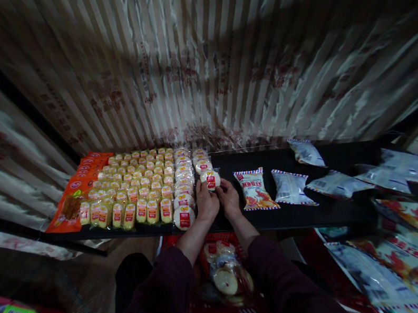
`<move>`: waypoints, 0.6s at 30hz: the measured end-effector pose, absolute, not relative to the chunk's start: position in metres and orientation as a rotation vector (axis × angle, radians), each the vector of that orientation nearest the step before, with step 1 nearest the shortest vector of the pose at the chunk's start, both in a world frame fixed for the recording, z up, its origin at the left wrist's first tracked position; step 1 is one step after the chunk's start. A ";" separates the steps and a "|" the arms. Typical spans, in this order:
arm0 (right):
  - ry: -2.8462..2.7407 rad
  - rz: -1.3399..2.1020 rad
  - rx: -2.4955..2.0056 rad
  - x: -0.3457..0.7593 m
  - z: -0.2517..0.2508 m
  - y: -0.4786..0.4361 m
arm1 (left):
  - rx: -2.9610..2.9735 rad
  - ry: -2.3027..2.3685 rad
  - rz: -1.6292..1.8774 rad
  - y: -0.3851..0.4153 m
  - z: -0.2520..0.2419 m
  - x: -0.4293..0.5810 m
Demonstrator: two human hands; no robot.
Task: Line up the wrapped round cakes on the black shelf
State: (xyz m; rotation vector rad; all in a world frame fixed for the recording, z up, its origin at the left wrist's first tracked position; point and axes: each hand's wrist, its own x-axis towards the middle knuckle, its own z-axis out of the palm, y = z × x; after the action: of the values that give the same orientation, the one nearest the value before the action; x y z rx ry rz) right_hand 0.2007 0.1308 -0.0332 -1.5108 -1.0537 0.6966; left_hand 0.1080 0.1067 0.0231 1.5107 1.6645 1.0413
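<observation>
My left fingers and right fingers grip one white packet; one orange bag, black shelf, pleated sheeting behind.

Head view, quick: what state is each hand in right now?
Left hand: closed, holding the round white packet at its lower left.
Right hand: closed, holding the same packet at its lower right.

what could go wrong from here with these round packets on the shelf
The left hand and right hand hold a round packet close against the row behind; pressing too hard might topple or jam that row.

The left forearm passes close to the neighbouring row's front packet, near the edge of the black shelf, so it could nudge that packet off.
</observation>
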 end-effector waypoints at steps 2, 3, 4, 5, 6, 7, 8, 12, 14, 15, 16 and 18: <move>-1.056 0.695 -1.531 0.201 -0.032 0.136 | 1.538 1.675 1.030 0.109 0.025 0.109; -1.055 0.693 -1.545 0.201 -0.032 0.138 | 1.550 1.677 1.027 0.111 0.026 0.109; -1.053 0.689 -1.559 0.202 -0.031 0.140 | 1.560 1.675 1.025 0.112 0.027 0.109; -1.051 0.683 -1.570 0.202 -0.031 0.142 | 1.565 1.671 1.023 0.114 0.027 0.109; -1.049 0.678 -1.577 0.202 -0.030 0.144 | 1.565 1.669 1.020 0.116 0.027 0.109; -1.048 0.670 -1.582 0.202 -0.030 0.146 | 1.562 1.670 1.017 0.118 0.028 0.109; -1.049 0.662 -1.588 0.202 -0.030 0.148 | 1.563 1.670 1.014 0.120 0.028 0.110; -1.054 0.633 -1.594 0.202 -0.031 0.153 | 1.576 1.670 1.018 0.127 0.027 0.110; -1.060 0.634 -1.590 0.201 -0.033 0.156 | 1.576 1.668 1.016 0.129 0.026 0.110; -1.066 0.640 -1.587 0.201 -0.033 0.157 | 1.576 1.669 1.014 0.131 0.026 0.110; -1.072 0.648 -1.584 0.201 -0.034 0.159 | 1.579 1.671 1.011 0.132 0.026 0.110; -1.085 0.656 -1.575 0.201 -0.036 0.162 | 1.588 1.679 1.010 0.133 0.026 0.110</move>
State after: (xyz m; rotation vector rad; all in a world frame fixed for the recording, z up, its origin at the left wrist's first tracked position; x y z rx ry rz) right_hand 0.2010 0.1624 -0.0360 -1.5747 -1.0850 0.6559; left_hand 0.1099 0.1332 0.0257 1.5879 1.6790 1.0097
